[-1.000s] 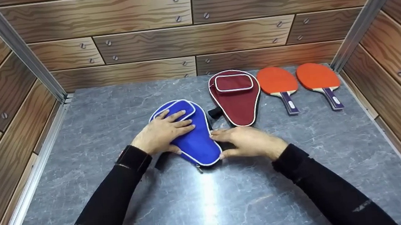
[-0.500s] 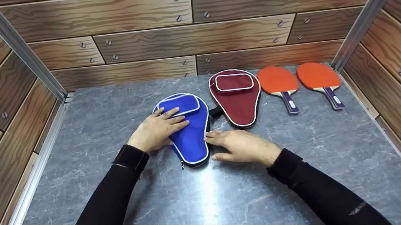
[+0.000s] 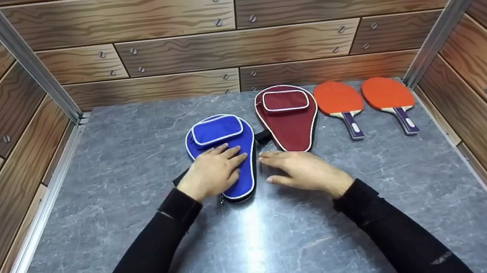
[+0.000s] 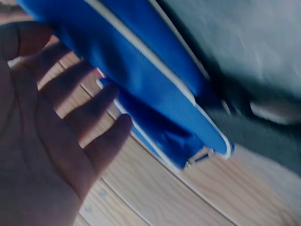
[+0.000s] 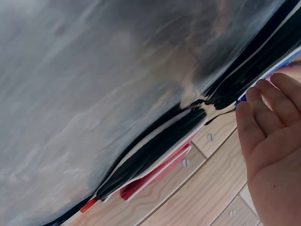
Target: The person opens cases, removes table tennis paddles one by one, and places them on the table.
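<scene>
A blue table tennis bat case (image 3: 218, 131) with white piping and a small front pocket lies on the grey table, its wide end away from me. Over its lower half is my left hand (image 3: 213, 171), fingers extended and spread; whether they touch the fabric I cannot tell. In the left wrist view the left hand (image 4: 51, 127) shows its palm, with the blue case (image 4: 141, 70) beyond the fingers. My right hand (image 3: 303, 168) hovers just off the blue case's right edge, fingers fairly straight, holding nothing. The right wrist view shows the right hand (image 5: 275, 132) near the case edges.
A dark red bat case (image 3: 290, 127) lies just right of the blue one, a black strap (image 3: 263, 137) between them. Farther right lie two orange-red table tennis bats (image 3: 338, 97) with purple handles. Wood-patterned walls (image 3: 180, 55) enclose the table (image 3: 327, 245) behind and at both sides.
The blue case has turned upright and shifted slightly away from me, near the red case. My left hand has slid down off its pocket; my right hand has drawn off its edge.
</scene>
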Demonstrator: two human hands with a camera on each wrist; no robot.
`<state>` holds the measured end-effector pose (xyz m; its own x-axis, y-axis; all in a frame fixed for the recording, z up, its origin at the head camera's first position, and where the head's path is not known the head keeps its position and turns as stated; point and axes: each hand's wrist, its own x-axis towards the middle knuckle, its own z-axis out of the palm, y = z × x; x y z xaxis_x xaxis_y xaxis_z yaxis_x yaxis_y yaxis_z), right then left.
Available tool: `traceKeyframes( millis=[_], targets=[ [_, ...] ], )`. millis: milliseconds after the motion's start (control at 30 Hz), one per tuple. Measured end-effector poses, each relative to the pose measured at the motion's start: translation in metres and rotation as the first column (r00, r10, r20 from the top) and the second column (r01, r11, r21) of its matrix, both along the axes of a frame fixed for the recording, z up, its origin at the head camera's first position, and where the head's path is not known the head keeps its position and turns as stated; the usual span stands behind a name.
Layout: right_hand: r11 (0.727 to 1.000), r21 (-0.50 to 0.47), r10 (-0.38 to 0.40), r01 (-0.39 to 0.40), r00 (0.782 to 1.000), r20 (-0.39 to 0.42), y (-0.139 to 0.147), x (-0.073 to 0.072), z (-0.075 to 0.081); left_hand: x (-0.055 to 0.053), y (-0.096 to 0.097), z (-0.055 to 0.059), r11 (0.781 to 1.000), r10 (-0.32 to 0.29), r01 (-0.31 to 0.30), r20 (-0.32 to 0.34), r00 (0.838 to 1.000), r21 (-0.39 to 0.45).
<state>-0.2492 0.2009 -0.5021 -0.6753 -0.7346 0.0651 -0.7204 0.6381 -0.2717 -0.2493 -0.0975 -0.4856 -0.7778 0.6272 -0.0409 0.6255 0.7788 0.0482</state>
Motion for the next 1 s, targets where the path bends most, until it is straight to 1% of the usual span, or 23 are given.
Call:
traceKeyframes(
  millis=[100,200,367,467,567,667,733,833,900,1000],
  targets=[
    [1.0,-0.011,-0.027,0.027,1.0,0.007,0.007,-0.002,0.0,0.001,0.01,-0.003,0.999,0.034,-0.034,0.012,0.999,0.019],
    [0.998,-0.024,-0.05,0.051,0.998,0.027,0.013,-0.004,0.0,0.0,0.02,-0.004,0.999,0.053,-0.053,0.027,0.998,-0.01],
    [0.996,-0.031,-0.078,0.079,0.996,0.033,0.017,-0.005,-0.003,-0.003,0.034,-0.005,0.997,0.066,-0.063,0.051,0.997,-0.048],
    [0.997,-0.02,-0.069,0.069,0.997,0.027,0.016,-0.006,-0.006,-0.005,0.039,-0.005,0.995,0.084,-0.081,0.043,0.996,-0.06],
    [0.999,0.004,-0.038,0.038,0.999,0.017,0.011,-0.006,-0.01,-0.007,0.041,-0.004,0.993,0.099,-0.097,0.022,0.995,-0.071],
    [1.0,0.027,-0.005,0.005,1.0,0.013,0.004,-0.006,-0.013,-0.007,0.042,-0.003,0.992,0.1,-0.1,-0.004,0.995,-0.072],
    [0.999,0.041,0.017,-0.017,1.0,-0.009,0.0,-0.006,-0.013,-0.007,0.042,-0.001,0.993,0.097,-0.098,-0.019,0.995,-0.062],
    [0.997,0.063,0.045,-0.042,0.998,-0.05,-0.006,-0.007,-0.014,-0.006,0.04,-0.001,0.996,0.091,-0.091,-0.036,0.995,-0.017],
    [0.996,0.078,0.052,-0.046,0.996,-0.07,-0.008,-0.007,-0.014,-0.006,0.039,-0.001,0.996,0.083,-0.083,-0.043,0.996,0.019],
    [0.995,0.089,0.043,-0.036,0.997,-0.069,-0.011,-0.008,-0.015,-0.005,0.038,0.0,0.996,0.071,-0.069,-0.044,0.996,0.06]
  ],
)
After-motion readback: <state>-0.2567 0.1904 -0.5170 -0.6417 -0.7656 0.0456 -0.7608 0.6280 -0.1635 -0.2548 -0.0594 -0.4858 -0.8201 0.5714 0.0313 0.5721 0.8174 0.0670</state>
